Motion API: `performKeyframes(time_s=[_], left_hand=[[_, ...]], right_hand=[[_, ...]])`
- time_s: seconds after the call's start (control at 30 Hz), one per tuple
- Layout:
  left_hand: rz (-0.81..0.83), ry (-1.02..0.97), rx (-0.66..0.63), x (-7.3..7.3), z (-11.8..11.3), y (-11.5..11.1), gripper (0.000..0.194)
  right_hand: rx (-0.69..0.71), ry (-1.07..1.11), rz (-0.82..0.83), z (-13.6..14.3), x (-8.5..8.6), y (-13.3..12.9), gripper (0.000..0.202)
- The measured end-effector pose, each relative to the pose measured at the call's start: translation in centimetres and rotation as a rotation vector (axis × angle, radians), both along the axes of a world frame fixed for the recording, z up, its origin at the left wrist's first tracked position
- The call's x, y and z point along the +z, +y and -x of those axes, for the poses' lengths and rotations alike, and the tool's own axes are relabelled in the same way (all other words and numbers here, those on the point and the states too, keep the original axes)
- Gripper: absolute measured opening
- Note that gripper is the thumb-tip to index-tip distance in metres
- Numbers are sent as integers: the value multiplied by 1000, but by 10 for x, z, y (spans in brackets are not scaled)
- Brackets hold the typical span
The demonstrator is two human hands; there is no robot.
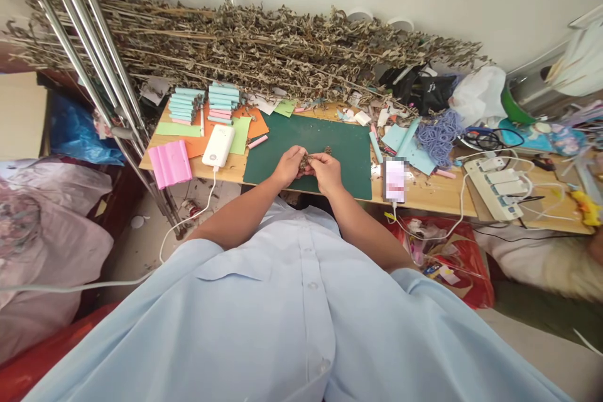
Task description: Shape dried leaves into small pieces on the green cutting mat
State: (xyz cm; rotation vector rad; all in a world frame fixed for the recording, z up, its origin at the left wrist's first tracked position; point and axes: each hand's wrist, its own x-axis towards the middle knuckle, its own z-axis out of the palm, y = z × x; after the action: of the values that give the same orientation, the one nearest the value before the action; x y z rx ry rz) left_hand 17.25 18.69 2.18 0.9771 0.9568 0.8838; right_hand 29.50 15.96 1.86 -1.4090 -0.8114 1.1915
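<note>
My left hand [289, 166] and my right hand [326, 172] meet over the front part of a dark green mat [311, 133]. Between them is a small clump of dried leaves [305, 162], pinched by the fingers of both hands. A bit of dried plant [328, 151] shows just behind my right hand. How far the clump reaches inside my fingers is hidden. On the mat's left edge lies a pink paper roll [257, 142].
Dried stalks [264, 44] are heaped along the wall. Blue rolls [223, 98], a white power bank [219, 146] and pink paper [170, 164] lie left. A phone [396, 181], purple string [439, 133] and a power strip [492, 188] lie right. Metal crutches [97, 44] lean at left.
</note>
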Motion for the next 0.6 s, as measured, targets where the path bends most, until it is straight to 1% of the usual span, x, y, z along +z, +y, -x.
performKeyframes(time_s=[0.1, 0.23, 0.3, 0.33, 0.4, 0.53, 0.6], left_hand=[[-38, 34, -17, -1, -1, -1, 29], [-113, 171, -36, -1, -1, -2, 24], [-152, 221, -26, 0, -1, -2, 22], [-166, 233, -21, 0, -1, -2, 22], [-166, 230, -13, -1, 0, -1, 23], [-70, 145, -11, -3, 0, 1, 22], [-30, 109, -5, -4, 0, 2, 22]], right_hand=[[14, -174, -47, -4, 2, -4, 22], [44, -497, -135, -9, 4, -7, 21], [56, -556, -179, -10, 4, -8, 19], [60, -540, -184, -10, 4, -7, 18], [49, -432, -150, -8, 4, -7, 16], [-15, -76, -12, -1, 4, -5, 20], [-18, 39, 1, 1, 2, -5, 24]])
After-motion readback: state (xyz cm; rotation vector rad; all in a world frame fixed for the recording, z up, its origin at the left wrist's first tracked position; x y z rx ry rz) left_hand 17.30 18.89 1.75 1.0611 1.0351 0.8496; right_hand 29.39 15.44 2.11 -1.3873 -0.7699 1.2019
